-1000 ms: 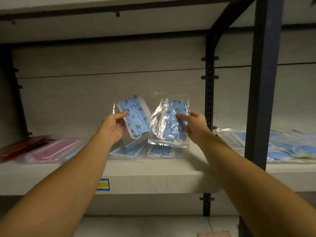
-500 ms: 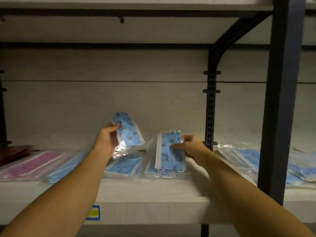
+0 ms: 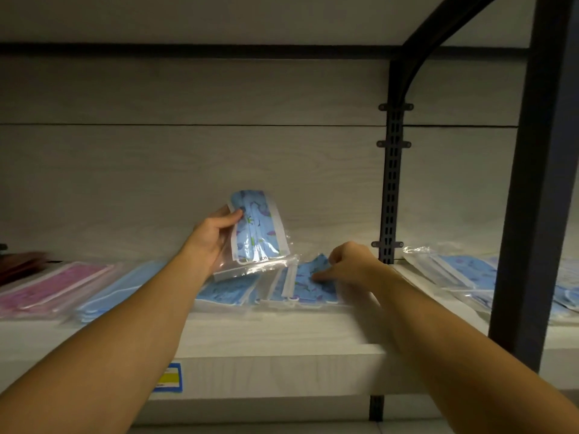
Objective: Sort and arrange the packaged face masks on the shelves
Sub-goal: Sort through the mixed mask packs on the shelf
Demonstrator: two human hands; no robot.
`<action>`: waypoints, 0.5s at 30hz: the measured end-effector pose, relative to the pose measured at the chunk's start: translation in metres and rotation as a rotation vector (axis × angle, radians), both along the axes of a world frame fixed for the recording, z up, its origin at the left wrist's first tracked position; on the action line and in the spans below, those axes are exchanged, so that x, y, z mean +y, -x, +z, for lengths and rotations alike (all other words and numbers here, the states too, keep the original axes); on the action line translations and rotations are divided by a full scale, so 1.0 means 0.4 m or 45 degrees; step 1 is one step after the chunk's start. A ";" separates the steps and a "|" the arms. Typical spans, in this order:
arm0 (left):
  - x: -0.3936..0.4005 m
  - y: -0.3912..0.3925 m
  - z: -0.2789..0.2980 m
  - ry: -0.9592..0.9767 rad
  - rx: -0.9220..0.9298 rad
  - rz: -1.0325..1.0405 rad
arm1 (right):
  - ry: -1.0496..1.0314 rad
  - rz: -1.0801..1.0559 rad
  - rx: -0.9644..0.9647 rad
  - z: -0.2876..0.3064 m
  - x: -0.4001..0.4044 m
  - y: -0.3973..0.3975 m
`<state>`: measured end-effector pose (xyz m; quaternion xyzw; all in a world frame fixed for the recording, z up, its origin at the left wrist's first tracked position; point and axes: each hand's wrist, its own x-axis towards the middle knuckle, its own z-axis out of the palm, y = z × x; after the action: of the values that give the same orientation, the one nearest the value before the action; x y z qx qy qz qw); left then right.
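Black upright (image 3: 390,189), yellow-blue label (image 3: 169,378)

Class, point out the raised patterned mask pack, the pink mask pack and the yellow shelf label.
raised patterned mask pack (image 3: 255,234), head view, printed middle
pink mask pack (image 3: 58,285), head view, pink middle
yellow shelf label (image 3: 167,378), head view, yellow band
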<state>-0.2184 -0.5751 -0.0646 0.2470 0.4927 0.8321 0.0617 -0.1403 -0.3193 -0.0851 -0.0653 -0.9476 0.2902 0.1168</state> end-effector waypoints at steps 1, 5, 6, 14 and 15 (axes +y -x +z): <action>0.006 -0.002 -0.002 0.031 -0.018 0.002 | 0.022 -0.012 -0.002 0.000 0.000 -0.003; 0.030 -0.011 -0.012 0.118 -0.069 0.008 | 0.114 -0.095 0.100 -0.001 0.011 -0.009; 0.035 -0.010 -0.016 0.134 -0.073 0.019 | 0.122 -0.131 0.128 0.000 0.017 -0.008; 0.076 -0.009 -0.049 0.363 -0.051 0.193 | 0.181 -0.350 0.205 0.001 0.039 -0.005; 0.084 -0.009 -0.055 0.431 -0.023 0.232 | 0.187 -0.349 0.202 0.000 0.039 -0.004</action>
<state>-0.2147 -0.5415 -0.0865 0.1801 0.6455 0.7416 0.0310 -0.1388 -0.3038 -0.0849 -0.1791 -0.8939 0.3441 0.2246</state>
